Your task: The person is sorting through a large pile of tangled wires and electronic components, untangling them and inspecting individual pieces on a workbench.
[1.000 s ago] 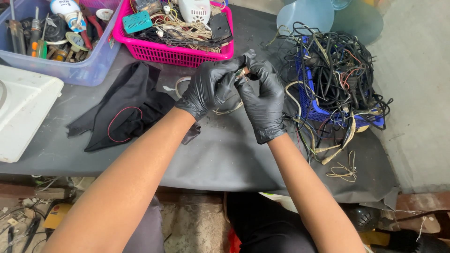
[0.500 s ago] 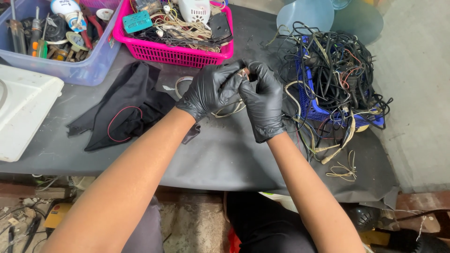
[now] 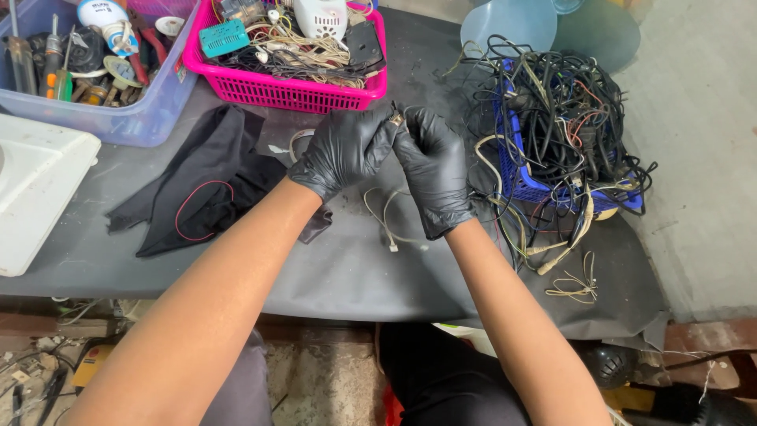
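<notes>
Near the middle of the dark table [image 3: 236, 268], both gloved hands meet. The left hand [image 3: 344, 151] and right hand [image 3: 432, 170] pinch a small connector [image 3: 396, 119] between their fingertips, its pale wire [image 3: 388, 221] dangling toward the near edge. Since half a second ago, the hands have barely shifted. Farther off sit the pink basket [image 3: 284, 91] and, to the right, the tangled cables [image 3: 560, 118].

Soft, even daylight is filling the view; shadows are lying faint under the arms, a dull sheen is showing on the black gloves, and focus is staying sharp throughout.
</notes>
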